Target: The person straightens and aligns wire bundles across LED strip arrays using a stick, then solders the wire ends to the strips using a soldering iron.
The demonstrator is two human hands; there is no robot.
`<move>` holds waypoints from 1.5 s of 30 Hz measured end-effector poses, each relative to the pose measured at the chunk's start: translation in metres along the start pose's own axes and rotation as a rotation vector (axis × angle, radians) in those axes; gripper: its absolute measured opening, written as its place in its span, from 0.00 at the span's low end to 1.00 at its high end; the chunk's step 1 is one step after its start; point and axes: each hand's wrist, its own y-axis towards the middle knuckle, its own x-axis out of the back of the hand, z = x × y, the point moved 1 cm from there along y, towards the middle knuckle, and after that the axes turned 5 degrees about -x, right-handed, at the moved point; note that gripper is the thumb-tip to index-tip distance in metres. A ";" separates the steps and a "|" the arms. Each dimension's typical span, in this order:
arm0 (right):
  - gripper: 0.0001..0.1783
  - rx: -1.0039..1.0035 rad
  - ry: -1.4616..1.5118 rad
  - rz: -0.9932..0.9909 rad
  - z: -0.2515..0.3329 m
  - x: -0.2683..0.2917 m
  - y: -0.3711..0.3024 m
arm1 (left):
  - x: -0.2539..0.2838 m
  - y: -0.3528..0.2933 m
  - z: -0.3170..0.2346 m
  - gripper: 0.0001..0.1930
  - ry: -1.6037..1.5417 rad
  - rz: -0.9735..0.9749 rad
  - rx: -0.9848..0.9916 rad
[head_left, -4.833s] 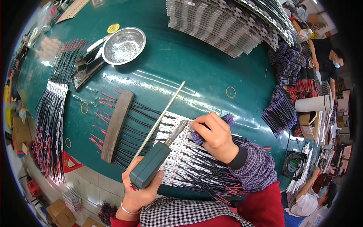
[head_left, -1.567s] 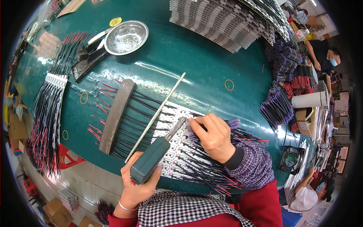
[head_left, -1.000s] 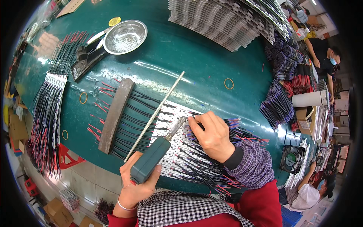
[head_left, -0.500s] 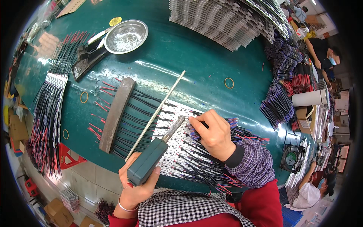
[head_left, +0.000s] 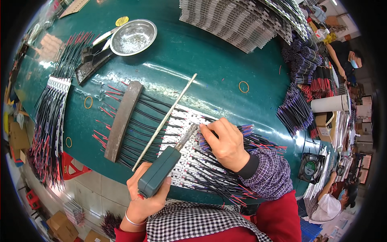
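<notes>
My left hand [head_left: 147,197] is closed around a dark green soldering gun [head_left: 160,171]. Its metal tip [head_left: 192,130] points at the white circuit board panel [head_left: 177,151], right beside my right fingertips. My right hand [head_left: 225,143] pinches at the panel with thumb and forefinger; a wire end seems to be in the pinch, but the fingers mostly hide it. Black wires with red and blue ends [head_left: 217,177] fan out to the right of the panel. A thin pale rod [head_left: 165,117] lies across the wires on its left, its lower end close to my left hand.
A grey metal bar [head_left: 123,121] weighs down the left wires. Beyond it are a steel bowl [head_left: 115,42] of silvery bits and a wired board strip [head_left: 59,83]. Stacked panels [head_left: 229,24] stand at the back; wire bundles [head_left: 296,109] and a small fan [head_left: 309,168] sit at right.
The soldering gun has shifted very slightly to the right over the panel. My right hand keeps its pinch at nearly the same spot.
</notes>
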 end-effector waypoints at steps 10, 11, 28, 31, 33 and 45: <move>0.15 -0.024 0.064 -0.047 -0.004 -0.003 -0.002 | 0.002 0.001 0.003 0.09 0.003 0.043 0.045; 0.15 -0.029 0.074 -0.049 -0.004 -0.003 -0.002 | 0.002 0.002 0.003 0.09 -0.021 0.034 0.063; 0.14 -0.089 0.152 -0.050 -0.007 -0.004 -0.001 | 0.000 0.004 0.006 0.07 -0.037 0.025 0.039; 0.14 -0.059 0.134 -0.059 -0.006 -0.004 0.000 | 0.000 0.006 0.002 0.07 -0.017 0.029 0.025; 0.13 -0.035 0.115 -0.068 -0.006 -0.004 0.000 | 0.000 0.007 0.001 0.07 -0.016 0.025 0.027; 0.10 0.036 -0.025 -0.046 -0.002 -0.002 0.000 | 0.013 -0.037 0.020 0.27 -0.354 -0.313 0.136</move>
